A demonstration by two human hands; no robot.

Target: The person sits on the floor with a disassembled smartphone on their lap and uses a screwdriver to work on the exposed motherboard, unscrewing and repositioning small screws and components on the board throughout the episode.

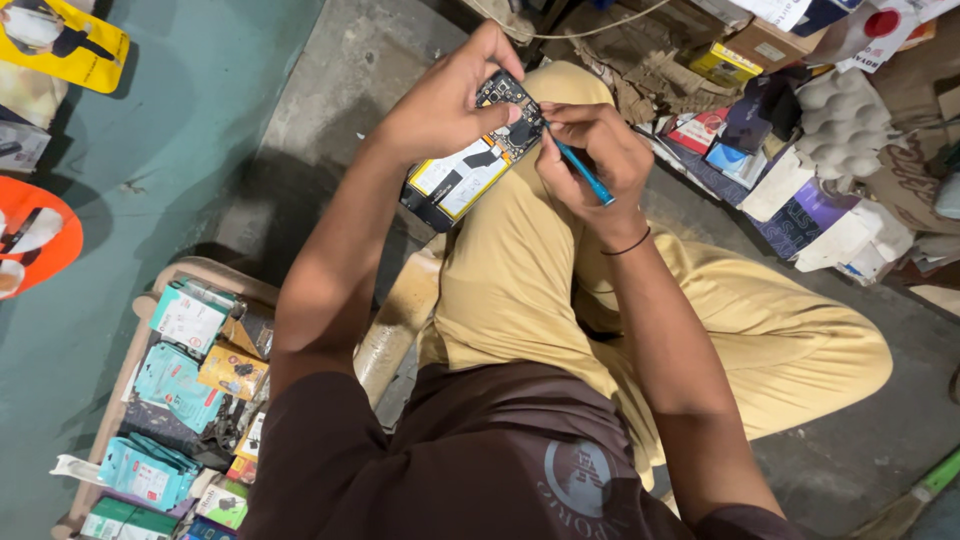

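Observation:
My left hand (440,100) grips an opened phone (470,160) with its back cover off, showing the battery and dark circuit board. It is held above my knee, tilted. My right hand (590,150) holds a thin blue tool (585,172) like a pen, its tip resting on the board at the phone's upper end. Both hands are close together over my tan trousers (520,290). I sit cross-legged on the floor.
A wooden tray (135,350) of teal and yellow packets lies at lower left. Boxes, cardboard and an egg carton (845,120) pile up at upper right. A teal mat (150,160) covers the floor on the left. A green-handled broom (925,490) lies at lower right.

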